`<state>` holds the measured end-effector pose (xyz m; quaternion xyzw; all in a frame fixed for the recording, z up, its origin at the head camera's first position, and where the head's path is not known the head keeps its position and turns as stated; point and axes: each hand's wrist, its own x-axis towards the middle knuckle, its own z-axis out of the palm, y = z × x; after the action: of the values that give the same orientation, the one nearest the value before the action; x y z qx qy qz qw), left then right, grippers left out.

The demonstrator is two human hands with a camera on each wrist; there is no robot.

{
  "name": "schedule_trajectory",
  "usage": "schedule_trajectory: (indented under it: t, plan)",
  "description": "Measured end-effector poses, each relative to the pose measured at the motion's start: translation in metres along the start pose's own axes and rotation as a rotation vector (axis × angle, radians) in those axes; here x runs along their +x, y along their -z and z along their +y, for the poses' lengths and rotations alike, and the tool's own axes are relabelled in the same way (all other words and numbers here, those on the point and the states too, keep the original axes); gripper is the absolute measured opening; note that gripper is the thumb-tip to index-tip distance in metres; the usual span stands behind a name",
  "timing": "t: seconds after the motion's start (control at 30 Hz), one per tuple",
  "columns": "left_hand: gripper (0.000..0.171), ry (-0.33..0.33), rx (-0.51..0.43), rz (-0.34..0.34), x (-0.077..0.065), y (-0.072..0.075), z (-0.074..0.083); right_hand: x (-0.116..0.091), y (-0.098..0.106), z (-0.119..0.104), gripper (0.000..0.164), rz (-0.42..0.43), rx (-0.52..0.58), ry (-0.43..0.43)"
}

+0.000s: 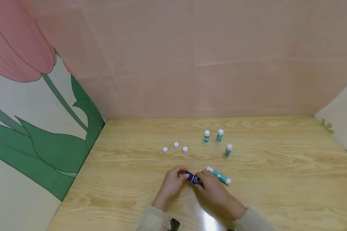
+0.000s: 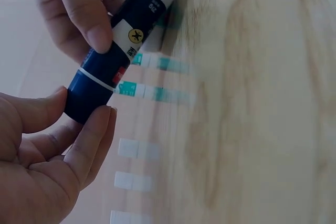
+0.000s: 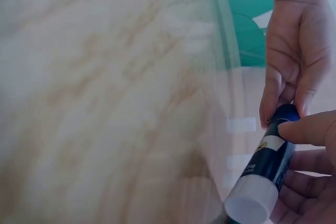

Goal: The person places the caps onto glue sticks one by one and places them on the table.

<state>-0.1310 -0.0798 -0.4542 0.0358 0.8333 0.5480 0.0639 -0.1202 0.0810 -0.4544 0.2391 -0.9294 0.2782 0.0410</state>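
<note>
The tabletop (image 1: 283, 179) spreads either side of the left hand (image 1: 172, 181) and right hand (image 1: 214, 186), its far edge (image 1: 248, 117) well beyond; angled inward, both grip a dark blue tube (image 1: 192, 178) between them.

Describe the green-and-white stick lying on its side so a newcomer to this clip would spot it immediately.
On the wooden table, find the right hand, which holds a dark blue tube. Just beyond that hand lies the green-and-white stick. It lies on its side, whereas the three other green-and-white sticks stand upright farther back.
</note>
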Motion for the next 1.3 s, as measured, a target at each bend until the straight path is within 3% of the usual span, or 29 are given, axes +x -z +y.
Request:
schedule_trajectory:
  t: [0.37,0.63,1.03,1.3]
  plan:
    - [0.018,0.023,0.036,-0.01,0.001,0.003,-0.001,0.01,-0.002,-0.002,0.022,-0.043,-0.033,0.016]
    - [0.016,-0.029,0.138,0.01,0.004,0.004,-0.002,0.011,-0.005,-0.003,0.016,-0.053,-0.062,-0.019]
    - [0.019,-0.065,0.298,0.038,0.012,0.02,-0.004,0.012,-0.005,-0.001,0.016,-0.066,-0.061,-0.027]
    - [0.027,-0.018,0.362,0.077,0.021,0.039,0.001,0.012,-0.008,-0.006,0.013,-0.083,-0.038,-0.026]
